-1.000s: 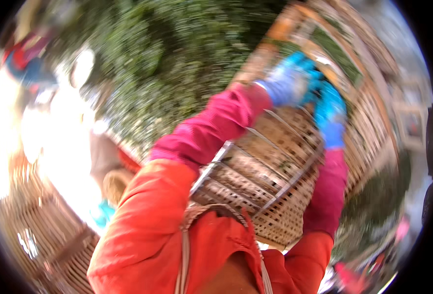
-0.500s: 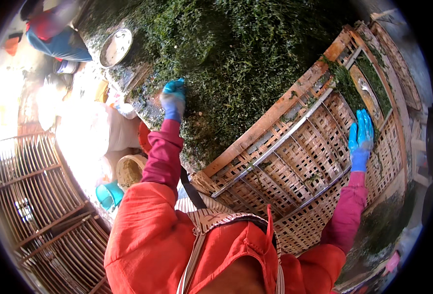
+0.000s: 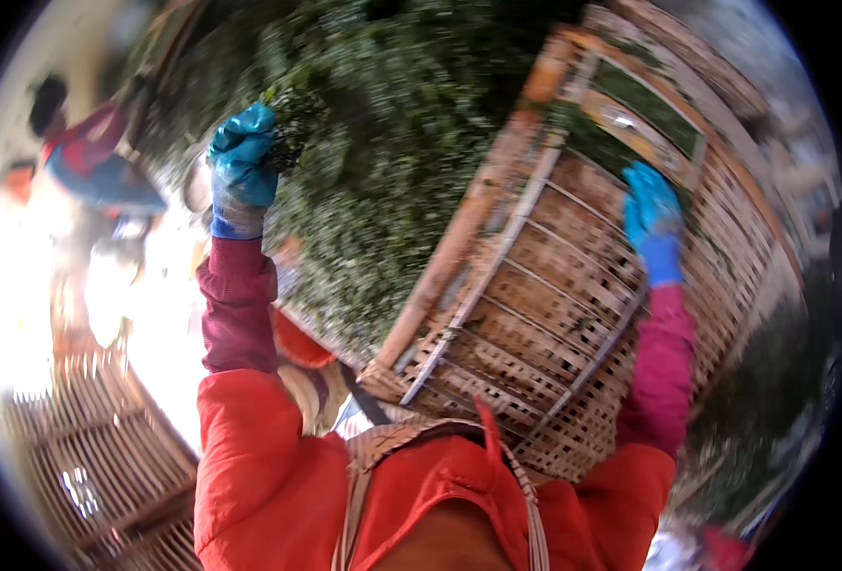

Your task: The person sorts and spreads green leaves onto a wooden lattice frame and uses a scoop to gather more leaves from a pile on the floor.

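Clutching green leaves point(image 3: 292, 119): left hand point(image 3: 242, 167), grip closed round clump. Right hand point(image 3: 651, 221): grip open, flat on bamboo tray point(image 3: 535, 314). Risk: loose leaves probably spilling beneath grip.

A clump of dark green leaves point(image 3: 292, 124) sits raised in a blue-gloved fist, while the woven bamboo lattice tray point(image 3: 544, 314) stands tilted, a gloved palm on it.

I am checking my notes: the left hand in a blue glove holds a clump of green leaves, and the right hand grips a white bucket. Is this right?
Not quite. In the head view the right hand rests on a woven bamboo tray, not a white bucket. The rest stands: the left hand, blue-gloved, holds a clump of green leaves.
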Demonstrator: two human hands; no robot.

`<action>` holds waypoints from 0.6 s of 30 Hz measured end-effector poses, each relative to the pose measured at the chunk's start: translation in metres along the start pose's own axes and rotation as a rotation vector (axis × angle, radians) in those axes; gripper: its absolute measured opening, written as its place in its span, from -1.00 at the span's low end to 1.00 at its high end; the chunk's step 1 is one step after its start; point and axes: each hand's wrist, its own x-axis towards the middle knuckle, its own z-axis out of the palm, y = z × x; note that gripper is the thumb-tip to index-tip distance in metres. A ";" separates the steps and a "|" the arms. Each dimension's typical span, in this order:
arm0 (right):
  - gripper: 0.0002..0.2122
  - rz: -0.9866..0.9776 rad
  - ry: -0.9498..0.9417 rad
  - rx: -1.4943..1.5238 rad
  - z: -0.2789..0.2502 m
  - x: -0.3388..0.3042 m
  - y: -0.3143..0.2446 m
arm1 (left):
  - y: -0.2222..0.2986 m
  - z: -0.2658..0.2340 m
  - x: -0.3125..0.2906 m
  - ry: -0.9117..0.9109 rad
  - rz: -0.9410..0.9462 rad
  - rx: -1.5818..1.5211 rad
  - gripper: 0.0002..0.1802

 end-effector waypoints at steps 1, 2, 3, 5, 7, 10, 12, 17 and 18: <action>-0.65 -0.017 0.040 0.006 0.002 0.003 -0.003 | 0.015 0.046 0.015 0.029 -0.362 -0.513 -0.67; -0.66 -0.040 0.101 0.050 0.002 0.006 -0.005 | 0.033 0.098 0.027 -0.052 -0.394 -0.534 -0.65; -0.65 -0.037 0.099 0.029 0.008 0.008 -0.007 | 0.048 0.143 0.037 -0.145 -0.370 -0.575 -0.64; -0.64 0.011 0.074 0.029 0.011 0.009 -0.008 | 0.069 0.237 0.055 -0.418 -0.278 -0.650 -0.66; -0.65 0.026 -0.108 -0.170 0.014 -0.010 0.003 | 0.058 0.327 0.051 -0.624 -0.144 -0.684 -0.72; -0.68 0.137 -0.228 -0.245 -0.016 -0.034 0.019 | 0.012 0.374 0.035 -0.894 0.049 0.137 -0.62; -0.73 0.223 -0.078 -0.147 -0.065 -0.057 0.020 | 0.012 0.346 0.040 -0.747 0.358 0.237 -0.60; -0.67 0.295 0.099 -0.244 -0.060 -0.030 0.020 | 0.006 0.337 0.030 -0.508 0.269 0.261 -0.52; -0.66 0.191 0.092 -0.156 -0.053 -0.007 0.009 | 0.030 0.347 0.028 -0.575 0.432 0.381 -0.45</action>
